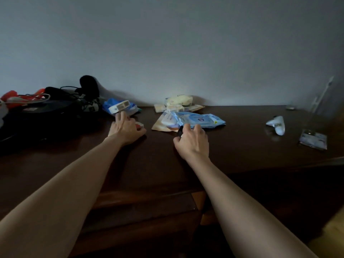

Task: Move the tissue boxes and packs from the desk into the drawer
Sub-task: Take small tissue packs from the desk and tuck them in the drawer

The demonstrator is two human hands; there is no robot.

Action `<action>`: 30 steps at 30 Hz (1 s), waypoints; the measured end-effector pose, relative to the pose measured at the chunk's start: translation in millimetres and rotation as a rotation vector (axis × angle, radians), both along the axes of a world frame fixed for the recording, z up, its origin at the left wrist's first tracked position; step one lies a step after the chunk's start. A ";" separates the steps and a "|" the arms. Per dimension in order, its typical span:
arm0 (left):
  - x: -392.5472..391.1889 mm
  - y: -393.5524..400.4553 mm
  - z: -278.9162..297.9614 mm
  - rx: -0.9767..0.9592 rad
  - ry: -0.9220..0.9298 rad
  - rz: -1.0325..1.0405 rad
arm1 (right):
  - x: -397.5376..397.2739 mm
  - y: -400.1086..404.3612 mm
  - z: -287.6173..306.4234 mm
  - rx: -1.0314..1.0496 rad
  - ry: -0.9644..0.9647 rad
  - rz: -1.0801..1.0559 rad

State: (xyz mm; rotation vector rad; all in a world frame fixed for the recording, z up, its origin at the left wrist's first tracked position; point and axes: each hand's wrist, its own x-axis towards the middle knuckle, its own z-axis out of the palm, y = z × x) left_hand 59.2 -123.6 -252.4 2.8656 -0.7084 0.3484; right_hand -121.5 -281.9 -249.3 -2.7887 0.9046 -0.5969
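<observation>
Below our forearms we see the drawer (141, 203) open, its inside too dark to judge; on the surface (242, 146) our left hand (125, 129) grips a small red-and-white pack (139, 125); our right hand (192, 141), loosely curled and holding nothing, nears the blue pack (200, 119); nearly all remains, we judge.

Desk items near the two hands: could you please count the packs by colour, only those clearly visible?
Blue packs: 2, one by the left hand, one by the right hand.
Yellow pack: 1, by the wall.
Tan pouch: 1.
Total: 4.
</observation>
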 end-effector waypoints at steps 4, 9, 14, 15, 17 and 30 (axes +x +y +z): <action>-53.7 29.2 -3.0 -0.004 0.070 -0.114 | -10.1 6.3 4.8 0.031 0.055 0.113; -137.0 82.8 -7.7 -0.078 0.097 -0.178 | -40.9 27.0 3.6 0.102 0.072 0.294; -243.3 135.1 -26.6 -0.681 -0.011 -0.142 | -115.8 102.0 -26.9 0.149 -0.286 0.579; -266.6 144.1 -34.0 -0.856 0.015 -0.118 | -133.1 118.8 -37.0 0.202 -0.387 0.649; -304.4 160.3 -56.4 -1.209 0.208 -0.097 | -163.4 145.9 -57.2 0.390 -0.555 0.729; -359.1 226.4 -225.7 -1.726 1.239 -0.089 | -215.0 220.6 -197.4 0.818 0.076 1.024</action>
